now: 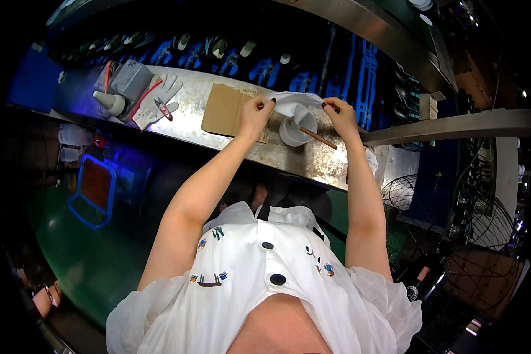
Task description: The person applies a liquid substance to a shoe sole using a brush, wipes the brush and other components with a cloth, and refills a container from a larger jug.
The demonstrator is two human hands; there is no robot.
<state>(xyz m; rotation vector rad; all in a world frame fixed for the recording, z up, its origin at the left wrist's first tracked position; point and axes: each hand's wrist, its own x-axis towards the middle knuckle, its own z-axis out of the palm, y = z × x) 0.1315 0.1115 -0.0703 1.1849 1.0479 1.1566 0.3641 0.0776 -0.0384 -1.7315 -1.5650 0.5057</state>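
Note:
A piece of white cloth [292,106] is stretched between my two hands above the metal bench. My left hand [255,118] is closed on its left end, fingertips pinched together. At the opposite end, my right hand [343,120] pinches the cloth's edge. Just below the cloth stands a white round tub [293,134], and part of the cloth hangs over its opening. A brown stick-like handle [318,138] leans out of the tub toward the right; its other end is hidden. Flat brown cardboard [223,110] lies beside my left hand.
Left on the bench [189,88] are work gloves [159,97], red-handled thread snips [163,109], a grey box [133,81] and a pale bottle [110,104]. Behind runs a dark, blue-lit line with shoe-like pieces [220,48]. A metal bar [454,125], wire-caged fan [478,218] and blue-framed stool [94,192] surround me.

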